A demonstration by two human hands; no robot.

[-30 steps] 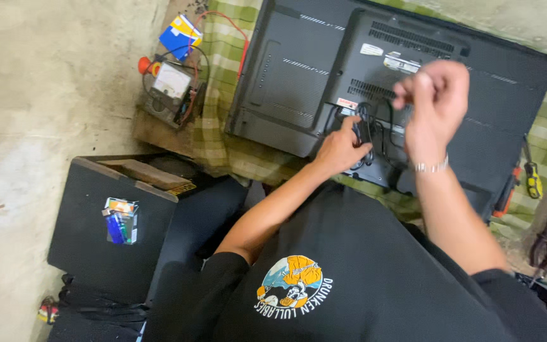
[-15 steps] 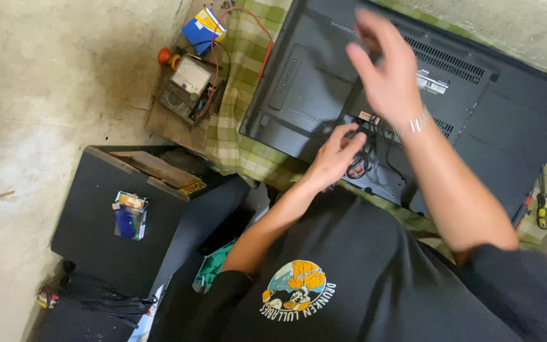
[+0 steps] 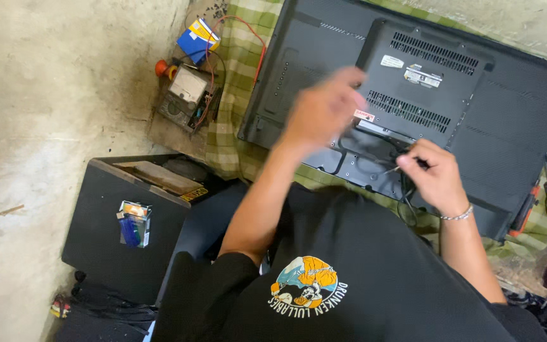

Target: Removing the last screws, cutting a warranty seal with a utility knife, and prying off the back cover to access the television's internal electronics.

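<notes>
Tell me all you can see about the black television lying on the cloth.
The television lies screen down on a green checked cloth, its black plastic back facing up. A raised centre panel has vent slots and small stickers. Black cables gather near its lower edge, where the right hand pinches one. The blurred left hand is above it.

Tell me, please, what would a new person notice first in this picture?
First, the big black TV, lying back-side up on a green checked cloth at the upper right. Over it are the two hands: the left hand is blurred above the panel, and the right hand pinches a cable near the TV's lower edge. At upper left, a meter with red wires lies on the floor.
</notes>
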